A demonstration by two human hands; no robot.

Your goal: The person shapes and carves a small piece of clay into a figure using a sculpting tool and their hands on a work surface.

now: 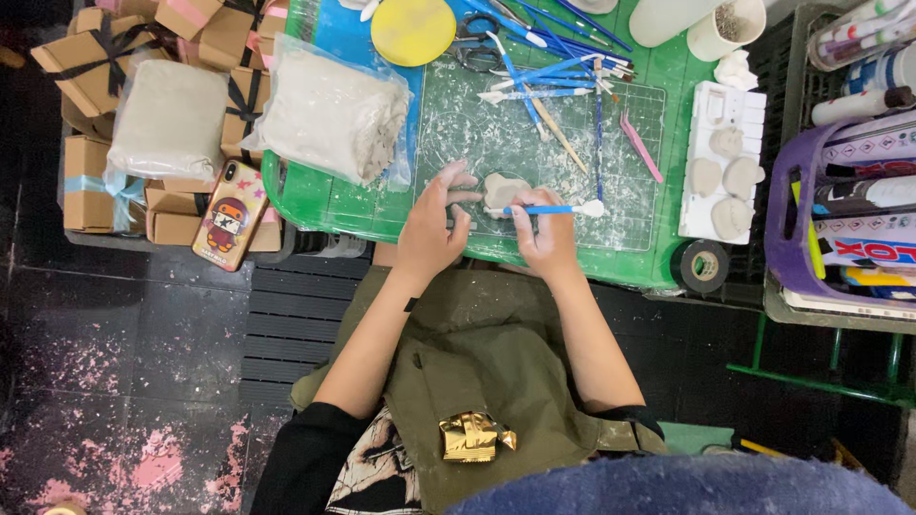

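Note:
A small flat piece of grey clay (500,190) lies on the green cutting mat (630,205). My left hand (434,229) rests beside it, fingers spread, fingertips touching the clay's left edge. My right hand (544,238) grips a blue-handled modelling tool (549,209) with a white tip, held across the clay just below its lower edge. I wear an olive apron over my lap.
Two bagged clay blocks (329,114) (167,119) sit left, with a phone (229,215) and brown gift boxes (91,62). Blue tools (544,72), scissors, a yellow lid (412,30), a pink tool (641,148), a white tray of clay shapes (725,172), tape (704,264) and a purple basket (787,229) surround the mat.

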